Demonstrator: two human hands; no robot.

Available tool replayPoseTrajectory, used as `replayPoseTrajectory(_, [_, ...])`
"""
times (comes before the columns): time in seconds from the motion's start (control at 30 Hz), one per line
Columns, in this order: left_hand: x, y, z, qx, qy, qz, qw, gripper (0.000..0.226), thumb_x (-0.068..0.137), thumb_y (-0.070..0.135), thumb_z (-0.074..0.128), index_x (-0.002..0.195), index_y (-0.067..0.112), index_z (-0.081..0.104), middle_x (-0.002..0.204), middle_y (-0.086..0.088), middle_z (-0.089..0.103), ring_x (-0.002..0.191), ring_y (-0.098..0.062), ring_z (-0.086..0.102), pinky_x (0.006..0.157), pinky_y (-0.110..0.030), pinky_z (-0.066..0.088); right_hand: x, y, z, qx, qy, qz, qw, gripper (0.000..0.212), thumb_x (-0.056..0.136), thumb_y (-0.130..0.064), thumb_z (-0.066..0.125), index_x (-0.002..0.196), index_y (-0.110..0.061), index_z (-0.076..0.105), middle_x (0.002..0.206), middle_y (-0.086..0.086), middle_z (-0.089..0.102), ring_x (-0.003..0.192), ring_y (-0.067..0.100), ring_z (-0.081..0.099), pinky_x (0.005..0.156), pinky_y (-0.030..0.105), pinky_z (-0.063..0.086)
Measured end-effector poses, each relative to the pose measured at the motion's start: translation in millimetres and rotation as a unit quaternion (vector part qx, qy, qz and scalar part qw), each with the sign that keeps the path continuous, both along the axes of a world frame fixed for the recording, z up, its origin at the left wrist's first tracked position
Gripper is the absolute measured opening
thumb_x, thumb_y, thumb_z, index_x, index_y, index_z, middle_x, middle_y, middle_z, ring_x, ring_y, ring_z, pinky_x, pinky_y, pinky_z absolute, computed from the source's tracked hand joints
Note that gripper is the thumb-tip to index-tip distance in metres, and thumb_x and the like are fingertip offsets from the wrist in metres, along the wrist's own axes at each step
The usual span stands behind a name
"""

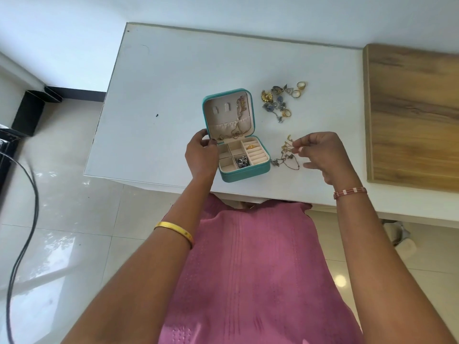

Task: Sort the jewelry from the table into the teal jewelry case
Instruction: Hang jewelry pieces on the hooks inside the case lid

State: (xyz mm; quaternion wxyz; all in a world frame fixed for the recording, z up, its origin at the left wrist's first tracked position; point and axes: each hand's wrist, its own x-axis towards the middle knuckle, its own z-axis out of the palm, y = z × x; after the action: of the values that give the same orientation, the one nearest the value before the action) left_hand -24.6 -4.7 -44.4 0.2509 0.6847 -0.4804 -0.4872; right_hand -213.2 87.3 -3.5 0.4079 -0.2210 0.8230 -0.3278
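Teal jewelry case, square, cream-lined, lid open, holds chains; left grip holds its edge; right grip pinches chain.

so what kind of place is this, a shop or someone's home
Most likely a home, not a shop: a plain white table against a bare wall, a glossy tiled floor, and one personal teal jewelry case beside a small loose jewelry pile.

White table, glossy tiled floor
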Motion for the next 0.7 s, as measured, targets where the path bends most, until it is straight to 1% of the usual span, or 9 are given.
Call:
replayPoseTrajectory(0.1, [0, -1, 0, -0.002, 0.001, 0.0, 1.0, 0.036, 0.09, 0.009, 0.051, 0.124, 0.018, 0.059, 0.102, -0.006, 0.07, 0.091, -0.02, 0.064, 0.083, -0.031, 0.051, 2, -4, 11, -0.044, 0.039, -0.018, 0.998, 0.026, 0.085, 0.009, 0.047, 0.078, -0.01, 0.064, 0.089, 0.013, 0.065, 0.075, 0.015, 0.062, 0.063, 0.029, 0.057])
replayPoseTrajectory(0.17, [0, -1, -1, -0.003, 0.002, 0.001, 1.0, 0.036, 0.09, 0.01, 0.051, 0.124, 0.019, 0.058, 0.102, -0.006, 0.07, 0.092, -0.021, 0.064, 0.085, -0.033, 0.052, 12, -13, 22, -0.098, 0.066, -0.035, 0.992, 0.02, 0.086, 0.004, 0.049, 0.082, -0.007, 0.065, 0.085, 0.013, 0.066, 0.066, 0.014, 0.062, 0.057, 0.024, 0.058])
replayPoseTrajectory(0.23, [1, 0, 0, -0.001, 0.004, 0.0, 1.0, 0.035, 0.091, 0.011, 0.051, 0.124, 0.019, 0.058, 0.102, -0.005, 0.07, 0.091, -0.02, 0.064, 0.084, -0.033, 0.052, 26, -27, 28, -0.131, 0.104, -0.017, 0.986, 0.015, 0.086, 0.0, 0.053, 0.086, -0.007, 0.067, 0.083, 0.01, 0.066, 0.062, 0.014, 0.061, 0.054, 0.023, 0.057])
replayPoseTrajectory(0.33, [3, 0, 0, -0.002, 0.012, -0.004, 1.0, 0.033, 0.09, 0.011, 0.053, 0.122, 0.019, 0.06, 0.098, -0.005, 0.07, 0.088, -0.019, 0.064, 0.082, -0.031, 0.051, 51, -50, 26, -0.15, 0.163, 0.041, 0.974, 0.013, 0.085, -0.004, 0.057, 0.091, -0.005, 0.069, 0.086, 0.01, 0.069, 0.068, 0.015, 0.063, 0.065, 0.031, 0.058])
replayPoseTrajectory(0.4, [5, -1, 0, -0.004, 0.016, -0.008, 1.0, 0.033, 0.09, 0.011, 0.053, 0.121, 0.019, 0.061, 0.095, -0.004, 0.069, 0.085, -0.019, 0.063, 0.083, -0.032, 0.052, 62, -63, 19, -0.143, 0.207, 0.071, 0.965, 0.013, 0.086, -0.009, 0.058, 0.091, -0.005, 0.07, 0.088, 0.009, 0.07, 0.073, 0.016, 0.063, 0.068, 0.028, 0.054])
replayPoseTrajectory(0.47, [6, -2, -1, -0.007, 0.016, -0.011, 1.0, 0.032, 0.089, 0.009, 0.053, 0.119, 0.018, 0.062, 0.091, -0.003, 0.068, 0.082, -0.018, 0.062, 0.081, -0.031, 0.051, 70, -71, 11, -0.116, 0.248, 0.09, 0.958, 0.014, 0.088, -0.014, 0.058, 0.091, -0.007, 0.069, 0.089, 0.008, 0.07, 0.077, 0.017, 0.061, 0.065, 0.021, 0.043])
replayPoseTrajectory(0.53, [6, -2, -1, -0.013, 0.022, -0.013, 1.0, 0.031, 0.089, 0.007, 0.052, 0.115, 0.018, 0.064, 0.084, -0.002, 0.067, 0.077, -0.018, 0.061, 0.074, -0.028, 0.049, 75, -77, 4, -0.091, 0.277, 0.098, 0.952, 0.015, 0.088, -0.019, 0.058, 0.091, -0.009, 0.069, 0.091, 0.008, 0.07, 0.083, 0.023, 0.063, 0.064, 0.022, 0.039])
replayPoseTrajectory(0.6, [4, -2, -1, -0.021, 0.015, -0.028, 0.999, 0.032, 0.088, 0.003, 0.049, 0.112, 0.019, 0.065, 0.079, 0.0, 0.065, 0.074, -0.017, 0.058, 0.065, -0.021, 0.046, 78, -82, -1, -0.068, 0.307, 0.104, 0.944, 0.019, 0.088, -0.024, 0.058, 0.094, -0.009, 0.069, 0.093, 0.009, 0.07, 0.088, 0.026, 0.064, 0.063, 0.024, 0.039])
replayPoseTrajectory(0.7, [4, -3, -2, -0.036, 0.001, -0.044, 0.998, 0.036, 0.087, 0.0, 0.046, 0.11, 0.019, 0.065, 0.077, 0.001, 0.062, 0.07, -0.015, 0.054, 0.057, -0.01, 0.039, 83, -89, -6, -0.056, 0.348, 0.092, 0.931, 0.023, 0.091, -0.027, 0.055, 0.096, -0.009, 0.068, 0.095, 0.009, 0.07, 0.089, 0.026, 0.064, 0.062, 0.024, 0.035])
